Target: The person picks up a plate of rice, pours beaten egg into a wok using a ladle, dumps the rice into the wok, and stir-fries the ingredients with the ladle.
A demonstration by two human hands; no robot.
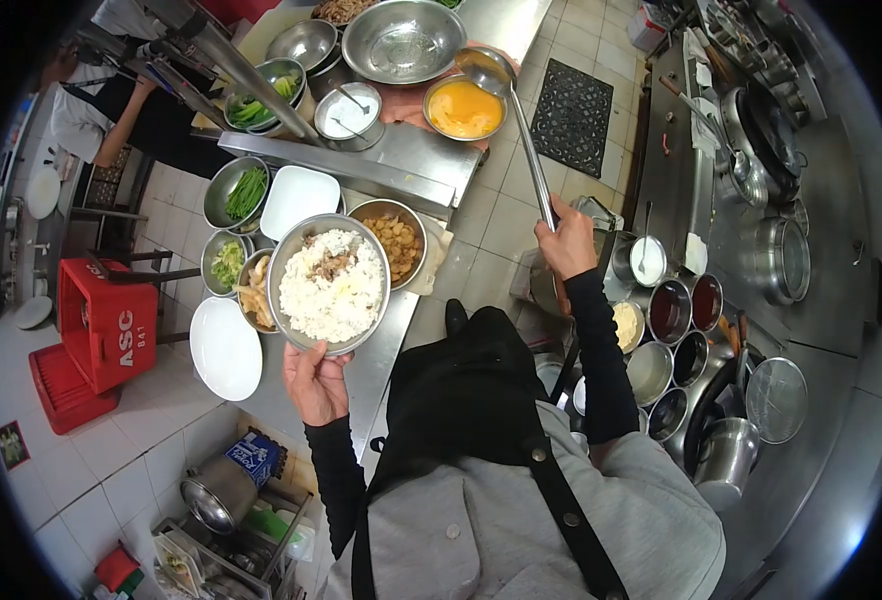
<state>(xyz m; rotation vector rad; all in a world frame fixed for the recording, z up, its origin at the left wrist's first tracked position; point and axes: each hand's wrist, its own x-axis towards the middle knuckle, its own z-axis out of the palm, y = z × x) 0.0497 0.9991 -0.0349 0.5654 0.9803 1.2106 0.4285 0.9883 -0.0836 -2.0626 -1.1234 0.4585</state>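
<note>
Our right hand (566, 240) grips the ladle (530, 150), its handle slanting forward-left to the egg bowl (465, 138) by the right edge of the counter (416, 160), our left hand (316, 385) holding the rice bowl (345, 346) nearer us.

The wide head view looks forward and down over the wearer's grey cloth shirt (426, 510), near a long silver metal table (369, 375).

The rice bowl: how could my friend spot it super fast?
Find the shiny metal counter left of the black apron, then the left hand above it. That hand holds a round metal bowl. Unlike the neighbouring bowls of greens and brown chunks, this one is piled with white rice, with brown bits on top.
</note>
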